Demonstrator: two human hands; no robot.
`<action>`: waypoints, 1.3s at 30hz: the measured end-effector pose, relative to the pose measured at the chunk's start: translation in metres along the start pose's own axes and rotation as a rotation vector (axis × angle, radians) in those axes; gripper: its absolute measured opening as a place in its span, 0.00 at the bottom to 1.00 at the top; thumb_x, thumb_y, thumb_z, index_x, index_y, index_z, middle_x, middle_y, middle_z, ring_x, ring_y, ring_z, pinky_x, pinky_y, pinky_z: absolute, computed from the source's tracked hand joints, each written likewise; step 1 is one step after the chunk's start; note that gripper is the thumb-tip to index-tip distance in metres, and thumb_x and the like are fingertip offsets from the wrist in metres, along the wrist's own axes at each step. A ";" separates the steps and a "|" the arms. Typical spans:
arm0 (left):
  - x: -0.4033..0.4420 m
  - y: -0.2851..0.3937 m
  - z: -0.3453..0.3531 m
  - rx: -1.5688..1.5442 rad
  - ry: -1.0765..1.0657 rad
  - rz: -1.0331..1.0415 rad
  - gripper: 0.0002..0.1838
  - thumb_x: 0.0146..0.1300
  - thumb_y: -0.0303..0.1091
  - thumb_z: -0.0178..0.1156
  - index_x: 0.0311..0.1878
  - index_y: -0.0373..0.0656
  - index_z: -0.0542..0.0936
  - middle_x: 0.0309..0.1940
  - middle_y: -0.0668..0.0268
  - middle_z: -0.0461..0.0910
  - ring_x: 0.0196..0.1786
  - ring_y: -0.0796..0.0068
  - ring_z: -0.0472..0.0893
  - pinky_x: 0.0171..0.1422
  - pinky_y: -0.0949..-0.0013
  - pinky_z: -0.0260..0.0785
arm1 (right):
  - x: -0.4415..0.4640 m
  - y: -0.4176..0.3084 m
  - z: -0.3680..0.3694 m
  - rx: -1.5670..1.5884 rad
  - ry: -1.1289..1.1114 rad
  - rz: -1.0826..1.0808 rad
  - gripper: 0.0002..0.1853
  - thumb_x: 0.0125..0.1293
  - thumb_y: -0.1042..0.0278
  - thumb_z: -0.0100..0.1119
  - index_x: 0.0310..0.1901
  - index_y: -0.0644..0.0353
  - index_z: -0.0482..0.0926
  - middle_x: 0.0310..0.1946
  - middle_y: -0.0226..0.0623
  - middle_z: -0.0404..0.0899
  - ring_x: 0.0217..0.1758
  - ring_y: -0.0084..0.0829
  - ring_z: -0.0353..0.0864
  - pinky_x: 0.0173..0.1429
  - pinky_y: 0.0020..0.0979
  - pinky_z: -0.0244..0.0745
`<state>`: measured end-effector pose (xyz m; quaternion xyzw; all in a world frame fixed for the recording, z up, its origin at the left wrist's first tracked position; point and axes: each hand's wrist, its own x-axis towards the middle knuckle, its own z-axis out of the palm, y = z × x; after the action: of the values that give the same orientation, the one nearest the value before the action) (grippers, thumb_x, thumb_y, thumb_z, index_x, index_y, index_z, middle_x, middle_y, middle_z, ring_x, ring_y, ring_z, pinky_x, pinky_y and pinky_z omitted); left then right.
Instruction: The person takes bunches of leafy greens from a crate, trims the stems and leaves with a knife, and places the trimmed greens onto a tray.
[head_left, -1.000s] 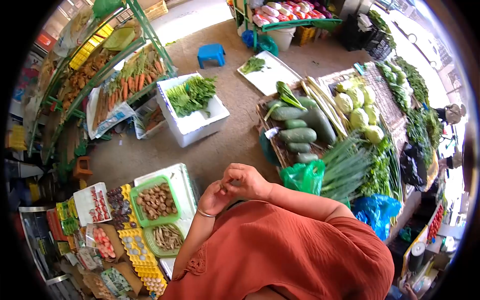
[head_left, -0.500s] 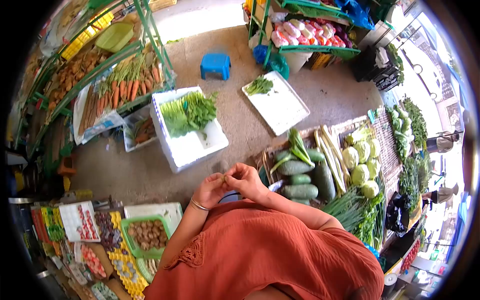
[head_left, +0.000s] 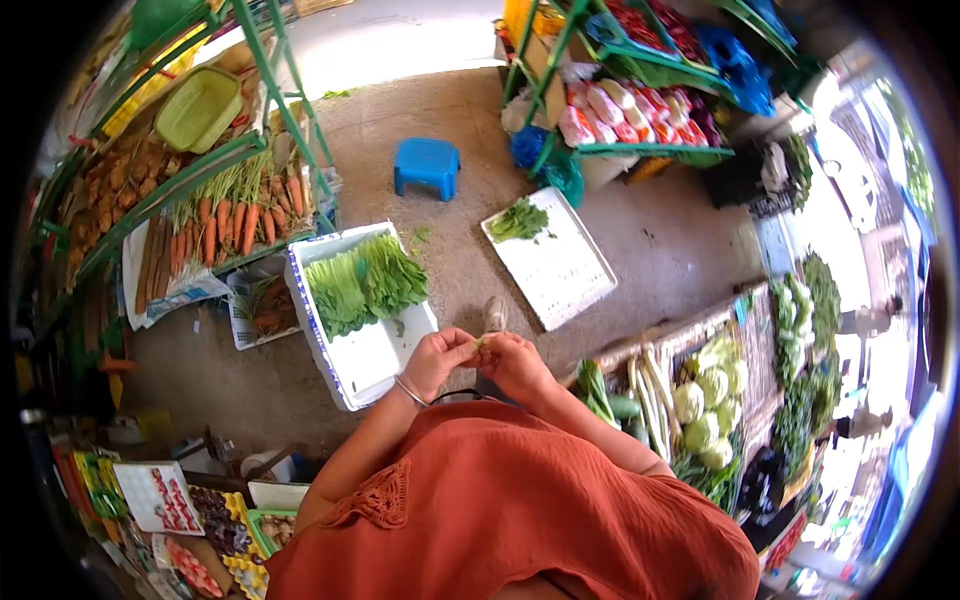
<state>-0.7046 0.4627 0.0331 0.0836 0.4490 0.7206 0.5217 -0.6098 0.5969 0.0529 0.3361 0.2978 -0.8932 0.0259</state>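
My left hand (head_left: 438, 362), with a bracelet on its wrist, and my right hand (head_left: 516, 366) meet in front of my chest. Fingers of both are pinched around something small and yellowish-green (head_left: 481, 345), too tiny to name. Just beyond my left hand stands a white foam box (head_left: 362, 366) on the floor. Bunches of leafy greens (head_left: 366, 282) fill its far part. Farther off to the right, a white tray (head_left: 566, 278) lies on the floor with a small bunch of greens (head_left: 519, 219) on it.
A blue stool (head_left: 427, 168) stands ahead. On the left, a green rack (head_left: 255, 75) bears carrots (head_left: 232, 222) and a green basin (head_left: 199, 110). Cabbages (head_left: 712, 392) and long vegetables lie on the right-hand stand. Another rack with bagged produce (head_left: 630, 112) is at the back.
My view has shifted forward, and a shoe now shows beyond my hands. The foam box and tray appear lower in view. Both hands stay together, pinching.
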 end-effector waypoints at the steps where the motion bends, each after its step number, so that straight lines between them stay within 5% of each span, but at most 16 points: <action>1: 0.009 0.004 -0.004 0.028 0.028 0.010 0.06 0.61 0.29 0.57 0.37 0.36 0.76 0.32 0.65 0.79 0.35 0.78 0.78 0.44 0.75 0.72 | 0.011 -0.011 0.005 -0.025 -0.040 0.005 0.04 0.61 0.72 0.51 0.31 0.62 0.73 0.25 0.32 0.73 0.27 0.22 0.70 0.32 0.22 0.65; 6: 0.075 0.028 -0.027 0.039 0.255 0.082 0.06 0.60 0.30 0.59 0.35 0.37 0.77 0.30 0.66 0.79 0.34 0.79 0.78 0.42 0.76 0.73 | 0.095 -0.071 -0.004 -0.176 -0.042 0.157 0.02 0.60 0.74 0.54 0.30 0.59 0.74 0.24 0.31 0.74 0.25 0.22 0.70 0.30 0.23 0.66; 9: 0.120 0.051 -0.028 0.051 0.470 0.066 0.07 0.58 0.32 0.61 0.31 0.39 0.76 0.26 0.67 0.78 0.29 0.80 0.77 0.37 0.76 0.71 | 0.136 -0.130 -0.005 -0.948 -0.110 0.021 0.05 0.56 0.72 0.58 0.32 0.63 0.76 0.24 0.32 0.77 0.24 0.23 0.74 0.29 0.23 0.70; 13: 0.181 0.053 -0.016 0.064 0.585 0.029 0.09 0.56 0.32 0.63 0.28 0.40 0.75 0.24 0.66 0.78 0.26 0.82 0.75 0.31 0.79 0.68 | 0.208 -0.205 -0.099 -1.845 -0.334 -0.059 0.09 0.47 0.64 0.61 0.26 0.60 0.77 0.24 0.41 0.78 0.29 0.35 0.78 0.38 0.32 0.72; 16: 0.200 0.070 -0.004 0.117 0.644 0.151 0.09 0.55 0.33 0.64 0.28 0.40 0.74 0.23 0.67 0.78 0.26 0.83 0.75 0.29 0.81 0.66 | 0.270 -0.258 -0.102 -2.201 -0.471 -0.097 0.10 0.49 0.62 0.58 0.28 0.60 0.79 0.26 0.44 0.79 0.32 0.39 0.80 0.40 0.35 0.73; 18: 0.204 0.066 -0.003 0.113 0.716 0.140 0.09 0.56 0.33 0.63 0.28 0.40 0.74 0.23 0.67 0.77 0.25 0.83 0.75 0.29 0.80 0.67 | 0.307 -0.294 -0.063 -1.768 -0.357 -0.212 0.08 0.52 0.67 0.57 0.32 0.59 0.81 0.28 0.43 0.80 0.32 0.34 0.80 0.40 0.31 0.73; 19: 0.208 0.056 -0.007 0.059 0.735 0.168 0.09 0.56 0.32 0.63 0.28 0.40 0.73 0.23 0.67 0.77 0.25 0.83 0.75 0.29 0.80 0.67 | 0.320 -0.305 -0.030 -1.441 -0.369 -0.478 0.11 0.57 0.72 0.55 0.42 0.61 0.80 0.33 0.39 0.81 0.33 0.29 0.79 0.40 0.27 0.72; 21: 0.210 0.049 -0.009 -0.059 0.813 0.139 0.09 0.55 0.31 0.64 0.29 0.40 0.73 0.23 0.67 0.77 0.25 0.82 0.75 0.29 0.80 0.66 | 0.332 -0.316 0.039 -0.996 -0.336 -0.563 0.18 0.61 0.75 0.52 0.54 0.67 0.71 0.42 0.37 0.78 0.41 0.27 0.76 0.46 0.26 0.71; 24: 0.206 0.046 -0.012 -0.120 0.903 0.149 0.09 0.55 0.31 0.64 0.29 0.40 0.73 0.23 0.67 0.77 0.25 0.81 0.75 0.30 0.80 0.67 | 0.350 -0.294 0.095 -1.114 -0.503 -0.532 0.18 0.62 0.72 0.52 0.54 0.66 0.71 0.43 0.39 0.78 0.44 0.27 0.75 0.47 0.25 0.71; 26: 0.205 0.041 -0.017 -0.209 0.985 0.237 0.10 0.54 0.31 0.65 0.26 0.37 0.74 0.21 0.67 0.77 0.24 0.82 0.75 0.29 0.78 0.70 | 0.376 -0.265 0.103 -1.734 -0.765 -0.376 0.19 0.62 0.70 0.53 0.55 0.64 0.70 0.43 0.41 0.78 0.44 0.26 0.76 0.48 0.26 0.70; 29: 0.197 0.044 -0.031 -0.283 1.070 0.314 0.10 0.55 0.32 0.64 0.27 0.37 0.73 0.22 0.66 0.77 0.24 0.82 0.76 0.29 0.78 0.70 | 0.350 -0.202 0.108 -2.126 -0.981 0.005 0.21 0.59 0.66 0.57 0.54 0.62 0.71 0.42 0.49 0.78 0.46 0.38 0.78 0.49 0.34 0.72; 31: 0.200 0.040 -0.048 -0.306 1.109 0.373 0.11 0.55 0.32 0.64 0.28 0.37 0.73 0.22 0.66 0.77 0.25 0.82 0.76 0.29 0.78 0.70 | 0.341 -0.171 0.080 -2.217 -1.398 -0.275 0.18 0.56 0.70 0.52 0.50 0.58 0.74 0.43 0.46 0.77 0.44 0.44 0.78 0.47 0.39 0.72; 34: 0.193 0.058 -0.071 -0.378 1.131 0.394 0.11 0.57 0.36 0.63 0.30 0.38 0.74 0.25 0.65 0.78 0.26 0.80 0.77 0.33 0.77 0.71 | 0.337 -0.128 0.076 -2.632 -1.810 0.036 0.12 0.54 0.67 0.53 0.40 0.61 0.75 0.37 0.47 0.78 0.41 0.48 0.77 0.45 0.43 0.70; 36: 0.191 0.064 -0.087 -0.362 1.206 0.514 0.12 0.58 0.36 0.62 0.30 0.38 0.75 0.24 0.65 0.78 0.27 0.80 0.77 0.33 0.76 0.71 | 0.358 -0.132 0.100 -2.259 -2.009 0.153 0.16 0.55 0.64 0.54 0.43 0.64 0.74 0.36 0.50 0.78 0.41 0.49 0.76 0.45 0.44 0.70; 37: 0.187 0.073 -0.093 -0.337 1.242 0.516 0.12 0.58 0.36 0.62 0.30 0.37 0.74 0.24 0.65 0.78 0.28 0.80 0.76 0.34 0.76 0.71 | 0.343 -0.142 0.143 -2.395 -1.841 -0.096 0.19 0.55 0.63 0.56 0.47 0.64 0.74 0.38 0.50 0.78 0.43 0.48 0.76 0.47 0.43 0.70; 39: 0.181 0.076 -0.108 -0.355 1.262 0.644 0.11 0.58 0.36 0.62 0.30 0.37 0.74 0.24 0.65 0.78 0.26 0.81 0.75 0.32 0.75 0.70 | 0.385 -0.143 0.170 -2.396 -1.948 -0.391 0.21 0.55 0.63 0.58 0.50 0.62 0.74 0.44 0.47 0.77 0.49 0.46 0.74 0.53 0.40 0.68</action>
<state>-0.8999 0.5480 -0.0376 -0.3055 0.4938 0.8113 -0.0686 -1.0425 0.6799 -0.0094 -0.6113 0.7179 0.0024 0.3332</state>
